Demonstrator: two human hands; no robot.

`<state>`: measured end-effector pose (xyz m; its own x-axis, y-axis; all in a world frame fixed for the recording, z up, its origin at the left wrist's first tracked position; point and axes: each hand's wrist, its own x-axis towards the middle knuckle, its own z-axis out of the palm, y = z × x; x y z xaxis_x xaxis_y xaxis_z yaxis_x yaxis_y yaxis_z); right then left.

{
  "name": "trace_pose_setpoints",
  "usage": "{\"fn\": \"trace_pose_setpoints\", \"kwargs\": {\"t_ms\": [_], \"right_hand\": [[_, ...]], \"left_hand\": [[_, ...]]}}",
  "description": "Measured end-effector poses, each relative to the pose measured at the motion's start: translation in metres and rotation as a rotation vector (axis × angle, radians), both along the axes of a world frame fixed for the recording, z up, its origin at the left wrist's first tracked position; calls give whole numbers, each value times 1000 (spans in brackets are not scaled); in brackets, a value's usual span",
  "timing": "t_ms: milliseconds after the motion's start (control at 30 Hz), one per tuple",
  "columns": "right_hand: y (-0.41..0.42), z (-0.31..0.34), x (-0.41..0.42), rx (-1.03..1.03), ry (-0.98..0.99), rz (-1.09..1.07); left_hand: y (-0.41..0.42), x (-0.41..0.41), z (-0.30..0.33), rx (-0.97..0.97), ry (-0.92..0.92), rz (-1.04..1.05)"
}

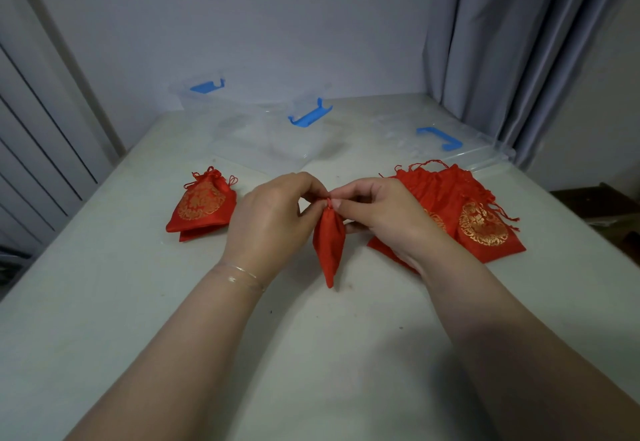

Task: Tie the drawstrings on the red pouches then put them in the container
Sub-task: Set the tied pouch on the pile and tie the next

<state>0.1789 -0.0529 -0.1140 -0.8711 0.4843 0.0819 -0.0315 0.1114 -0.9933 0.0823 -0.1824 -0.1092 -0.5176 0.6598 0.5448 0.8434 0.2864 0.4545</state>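
Red pouch hangs upright between hands above tabletop, long axis vertical, neck uppermost. Left hand and right hand fingers pinch drawstrings at neck. Container beyond.

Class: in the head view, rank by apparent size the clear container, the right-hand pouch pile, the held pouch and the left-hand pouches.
1. clear container
2. right-hand pouch pile
3. left-hand pouches, held pouch: too alike to rank.
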Motion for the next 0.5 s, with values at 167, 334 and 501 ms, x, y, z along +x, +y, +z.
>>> {"fn": "trace_pose_setpoints", "kwargs": {"t_ms": [167,334,501], "right_hand": [[2,1,1,158,-53,12],[2,3,2,311,-86,-3],[-1,3,3,406,-110,-47]], "left_hand": [[0,-5,-3,14,-38,21],[1,-7,-4,24,-125,-41],[1,-9,-3,37,-104,-52]]}}
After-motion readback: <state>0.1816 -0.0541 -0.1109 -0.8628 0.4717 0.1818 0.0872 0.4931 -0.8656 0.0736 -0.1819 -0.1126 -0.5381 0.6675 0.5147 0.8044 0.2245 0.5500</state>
